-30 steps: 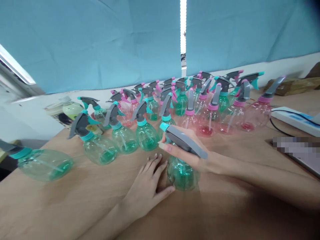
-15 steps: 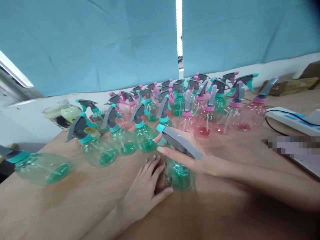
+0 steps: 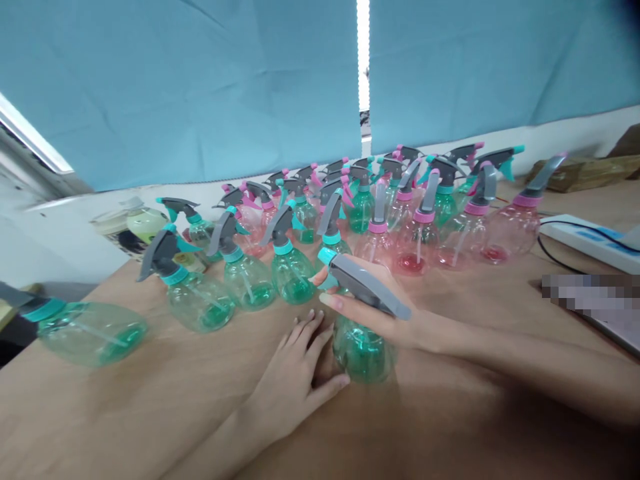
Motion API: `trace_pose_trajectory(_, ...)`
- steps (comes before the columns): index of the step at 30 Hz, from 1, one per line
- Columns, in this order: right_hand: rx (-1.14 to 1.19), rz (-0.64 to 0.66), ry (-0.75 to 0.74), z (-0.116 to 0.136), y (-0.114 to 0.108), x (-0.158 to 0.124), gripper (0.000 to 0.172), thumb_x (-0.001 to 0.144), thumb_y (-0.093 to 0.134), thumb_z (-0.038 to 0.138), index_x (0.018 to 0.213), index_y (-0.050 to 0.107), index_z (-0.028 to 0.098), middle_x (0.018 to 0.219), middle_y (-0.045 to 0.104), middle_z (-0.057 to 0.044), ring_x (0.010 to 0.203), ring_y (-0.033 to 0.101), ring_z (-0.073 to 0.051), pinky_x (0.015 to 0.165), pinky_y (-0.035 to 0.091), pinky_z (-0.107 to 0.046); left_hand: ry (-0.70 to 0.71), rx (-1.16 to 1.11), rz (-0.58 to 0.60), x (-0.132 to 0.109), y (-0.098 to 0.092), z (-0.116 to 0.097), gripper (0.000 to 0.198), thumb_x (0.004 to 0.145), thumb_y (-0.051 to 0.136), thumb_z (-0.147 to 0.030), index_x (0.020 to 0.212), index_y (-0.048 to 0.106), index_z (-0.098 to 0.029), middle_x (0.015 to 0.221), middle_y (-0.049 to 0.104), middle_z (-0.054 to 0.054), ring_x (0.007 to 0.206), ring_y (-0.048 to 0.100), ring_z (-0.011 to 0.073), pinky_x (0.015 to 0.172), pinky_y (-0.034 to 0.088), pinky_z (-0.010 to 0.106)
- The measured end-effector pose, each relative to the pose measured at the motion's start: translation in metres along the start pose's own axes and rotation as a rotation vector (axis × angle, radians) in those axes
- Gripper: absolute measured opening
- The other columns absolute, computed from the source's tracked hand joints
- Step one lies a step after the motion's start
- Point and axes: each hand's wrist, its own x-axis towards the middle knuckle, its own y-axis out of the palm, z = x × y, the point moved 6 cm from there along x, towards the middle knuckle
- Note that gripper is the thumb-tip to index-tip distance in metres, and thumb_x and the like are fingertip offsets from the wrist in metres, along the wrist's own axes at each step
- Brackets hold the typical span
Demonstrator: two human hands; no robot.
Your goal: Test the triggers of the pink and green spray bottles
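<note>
A green spray bottle (image 3: 364, 348) stands on the brown table (image 3: 150, 413) in front of me. My right hand (image 3: 370, 307) is wrapped round its grey spray head (image 3: 370, 289) with the teal nozzle. My left hand (image 3: 295, 380) lies against the bottle's left side, fingers stretched out and thumb touching its base. Behind it stand several green spray bottles (image 3: 293, 270) and several pink spray bottles (image 3: 415, 240) in rows.
One green bottle (image 3: 85, 330) stands apart at the far left edge. A white power strip (image 3: 585, 240) with a black cable lies at the right. Jars (image 3: 143, 223) sit on the white sill at the left. A blue curtain (image 3: 200, 87) hangs behind.
Hardly anything has moved. My hands stay on the same green bottle; the view has only shifted slightly.
</note>
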Motion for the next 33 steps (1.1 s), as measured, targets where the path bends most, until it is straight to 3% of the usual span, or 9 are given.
trace_pose_trajectory(33,-0.009,-0.005,-0.025,-0.0024,0.0009,0.0007,0.018,0.086,0.059,0.028,0.101,0.060,0.018,0.074,0.053,0.002,0.062,0.050,-0.012,0.057,0.041,-0.027,-0.001,0.029,0.011,-0.0007,0.0030,0.0019,0.068,0.092,0.049,-0.058,0.141,0.042,-0.012,0.152,0.036,0.020,0.140,0.034,0.0375,0.110,0.033,0.060)
